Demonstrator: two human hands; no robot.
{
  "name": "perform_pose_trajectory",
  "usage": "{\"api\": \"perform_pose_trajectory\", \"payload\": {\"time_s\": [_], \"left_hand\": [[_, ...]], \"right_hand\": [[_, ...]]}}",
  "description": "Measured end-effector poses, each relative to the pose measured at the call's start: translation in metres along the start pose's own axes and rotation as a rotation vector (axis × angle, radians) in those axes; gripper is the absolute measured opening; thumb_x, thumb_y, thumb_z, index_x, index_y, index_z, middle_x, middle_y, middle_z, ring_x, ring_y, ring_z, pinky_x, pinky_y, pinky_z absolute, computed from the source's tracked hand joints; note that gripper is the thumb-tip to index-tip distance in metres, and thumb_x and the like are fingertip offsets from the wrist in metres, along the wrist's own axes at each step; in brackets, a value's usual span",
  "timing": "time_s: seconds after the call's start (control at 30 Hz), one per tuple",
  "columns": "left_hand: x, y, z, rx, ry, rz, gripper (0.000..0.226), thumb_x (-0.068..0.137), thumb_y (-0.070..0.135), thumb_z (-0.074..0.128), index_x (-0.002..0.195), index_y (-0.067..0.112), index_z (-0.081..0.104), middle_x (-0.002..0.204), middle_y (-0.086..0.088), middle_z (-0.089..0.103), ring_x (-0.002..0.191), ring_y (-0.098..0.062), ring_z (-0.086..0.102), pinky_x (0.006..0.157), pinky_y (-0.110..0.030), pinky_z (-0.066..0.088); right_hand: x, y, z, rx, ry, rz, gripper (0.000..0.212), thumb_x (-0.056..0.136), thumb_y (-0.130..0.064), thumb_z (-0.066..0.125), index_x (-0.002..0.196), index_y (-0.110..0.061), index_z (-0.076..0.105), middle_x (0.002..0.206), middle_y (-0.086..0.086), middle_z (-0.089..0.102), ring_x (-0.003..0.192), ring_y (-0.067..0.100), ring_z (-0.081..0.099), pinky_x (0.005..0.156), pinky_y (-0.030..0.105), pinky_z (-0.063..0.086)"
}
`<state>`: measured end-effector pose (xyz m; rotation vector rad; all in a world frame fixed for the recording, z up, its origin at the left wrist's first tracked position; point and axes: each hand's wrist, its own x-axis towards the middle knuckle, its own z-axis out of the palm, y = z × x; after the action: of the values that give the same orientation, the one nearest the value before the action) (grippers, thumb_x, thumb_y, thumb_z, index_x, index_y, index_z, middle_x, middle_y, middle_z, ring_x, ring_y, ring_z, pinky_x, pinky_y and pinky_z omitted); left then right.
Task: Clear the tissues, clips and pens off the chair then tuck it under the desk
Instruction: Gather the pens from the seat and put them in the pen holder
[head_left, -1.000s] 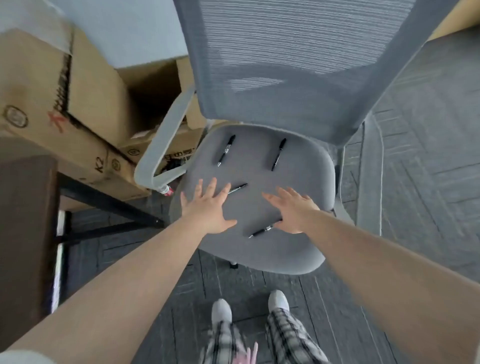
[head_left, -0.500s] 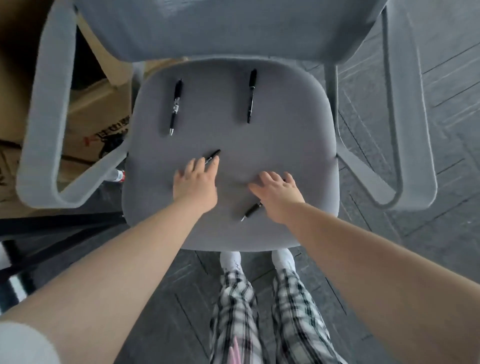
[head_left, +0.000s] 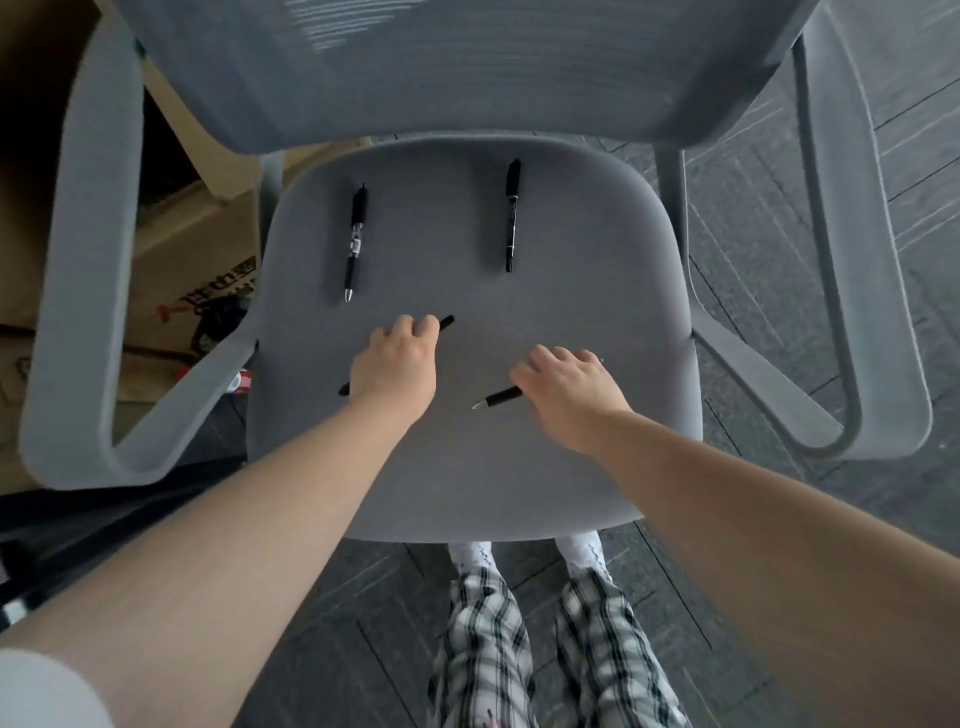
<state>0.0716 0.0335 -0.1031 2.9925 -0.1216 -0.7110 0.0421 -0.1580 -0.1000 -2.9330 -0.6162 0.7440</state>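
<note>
A grey office chair with a mesh back fills the head view. Black pens lie on its seat. One pen rests at the back left, another pen at the back right. My left hand is curled around a third pen, whose ends stick out on both sides of my fist. My right hand lies over a fourth pen, fingers bent onto it; its tip points left. No tissues or clips are in view.
Cardboard boxes stand to the left behind the left armrest. A dark desk leg runs along the lower left. The right armrest hangs over grey carpet tiles. My legs in checked trousers stand at the seat's front edge.
The camera has come closer over the seat. My left hand's fingers have curled shut around the middle pen. My right hand has settled lower onto the front pen.
</note>
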Motion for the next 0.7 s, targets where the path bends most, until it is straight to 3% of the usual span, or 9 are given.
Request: {"api": "perform_pose_trajectory", "payload": {"time_s": [0.17, 0.27, 0.37, 0.57, 0.63, 0.7], "left_hand": [[0.030, -0.020, -0.025, 0.044, 0.107, -0.023, 0.047, 0.084, -0.005, 0.045, 0.127, 0.013, 0.039, 0.123, -0.011, 0.044, 0.110, -0.033, 0.042, 0.062, -0.035, 0.036], [0.054, -0.030, -0.035, -0.001, 0.163, -0.073, 0.045, 0.092, 0.008, 0.043, 0.135, 0.015, 0.032, 0.139, -0.014, 0.037, 0.121, -0.036, 0.036, 0.078, -0.042, 0.043], [0.075, -0.034, -0.039, -0.047, 0.210, -0.122, 0.053, 0.097, 0.023, 0.041, 0.145, 0.014, 0.021, 0.143, -0.016, 0.032, 0.127, -0.037, 0.032, 0.094, -0.046, 0.040], [0.102, -0.039, -0.035, -0.133, 0.159, -0.219, 0.071, 0.092, 0.027, 0.048, 0.150, 0.020, 0.007, 0.146, -0.018, 0.025, 0.130, -0.039, 0.028, 0.101, -0.048, 0.036], [0.106, -0.039, -0.029, -0.172, 0.145, -0.250, 0.073, 0.092, 0.026, 0.049, 0.150, 0.015, 0.007, 0.146, -0.019, 0.025, 0.130, -0.040, 0.028, 0.100, -0.048, 0.036], [0.108, -0.036, -0.025, -0.201, 0.143, -0.262, 0.071, 0.092, 0.022, 0.050, 0.149, 0.008, 0.010, 0.146, -0.018, 0.026, 0.128, -0.040, 0.030, 0.097, -0.046, 0.039]], "right_hand": [[0.038, -0.002, -0.025, 0.099, 0.113, 0.174, 0.024, 0.084, -0.002, 0.047, 0.106, -0.013, 0.044, 0.098, 0.004, 0.050, 0.099, 0.030, 0.052, 0.076, 0.035, 0.029], [0.066, -0.001, -0.042, 0.222, 0.166, 0.316, 0.023, 0.083, -0.003, 0.047, 0.104, -0.013, 0.044, 0.105, 0.006, 0.054, 0.103, 0.031, 0.052, 0.082, 0.038, 0.034], [0.092, -0.001, -0.053, 0.350, 0.218, 0.444, 0.018, 0.088, -0.010, 0.045, 0.106, -0.012, 0.044, 0.102, 0.008, 0.052, 0.102, 0.034, 0.053, 0.083, 0.041, 0.037], [0.137, 0.005, -0.062, 0.490, 0.220, 0.636, 0.043, 0.091, -0.041, 0.051, 0.124, -0.014, 0.040, 0.125, 0.010, 0.048, 0.118, 0.033, 0.049, 0.094, 0.048, 0.040], [0.149, 0.008, -0.060, 0.527, 0.211, 0.681, 0.045, 0.091, -0.038, 0.054, 0.126, -0.014, 0.038, 0.127, 0.009, 0.047, 0.120, 0.031, 0.048, 0.094, 0.048, 0.040], [0.157, 0.010, -0.058, 0.565, 0.179, 0.713, 0.044, 0.089, -0.022, 0.057, 0.128, -0.013, 0.038, 0.129, 0.009, 0.045, 0.121, 0.030, 0.048, 0.092, 0.046, 0.042]]}}
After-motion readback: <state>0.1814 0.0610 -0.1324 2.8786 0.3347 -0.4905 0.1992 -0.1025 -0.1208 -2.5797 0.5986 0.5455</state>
